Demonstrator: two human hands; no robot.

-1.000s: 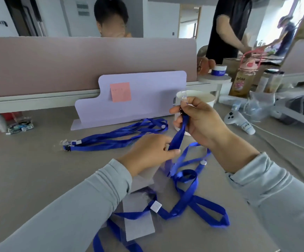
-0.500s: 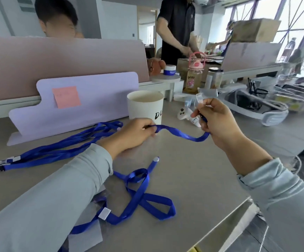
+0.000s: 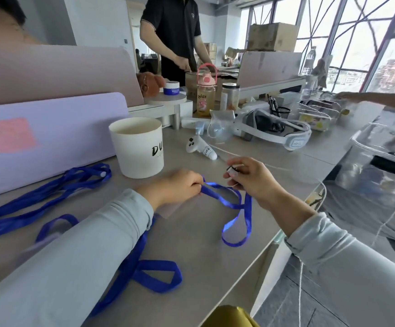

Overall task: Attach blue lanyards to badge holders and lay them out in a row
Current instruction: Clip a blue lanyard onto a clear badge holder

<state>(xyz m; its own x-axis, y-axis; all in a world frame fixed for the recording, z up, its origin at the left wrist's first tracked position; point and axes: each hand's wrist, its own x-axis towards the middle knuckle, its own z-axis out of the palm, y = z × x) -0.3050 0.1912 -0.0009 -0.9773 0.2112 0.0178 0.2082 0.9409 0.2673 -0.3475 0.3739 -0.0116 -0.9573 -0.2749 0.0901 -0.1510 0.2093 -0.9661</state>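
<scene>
A blue lanyard (image 3: 236, 213) loops over the grey desk between my two hands. My left hand (image 3: 175, 187) pinches its strap near the middle of the desk. My right hand (image 3: 250, 178) grips the lanyard's black clip end, held just above the desk. A clear badge holder (image 3: 170, 210) lies partly under my left wrist. More blue lanyards (image 3: 38, 197) lie stretched out at the left, and another lanyard (image 3: 154, 274) is looped near the front edge under my left forearm.
A white paper cup (image 3: 140, 147) stands behind my left hand. A lilac board with a pink sticky note (image 3: 10, 134) leans at the back left. A white controller (image 3: 201, 147), a headset (image 3: 274, 128) and a pink-lidded bottle (image 3: 206, 93) sit behind. The desk edge (image 3: 262, 253) runs close on the right. A person in black stands beyond.
The view has swung right. My right hand has come down with the clip end to just above the desk, my left hand has slid along the strap, and the lanyard's loop now lies on the desk.
</scene>
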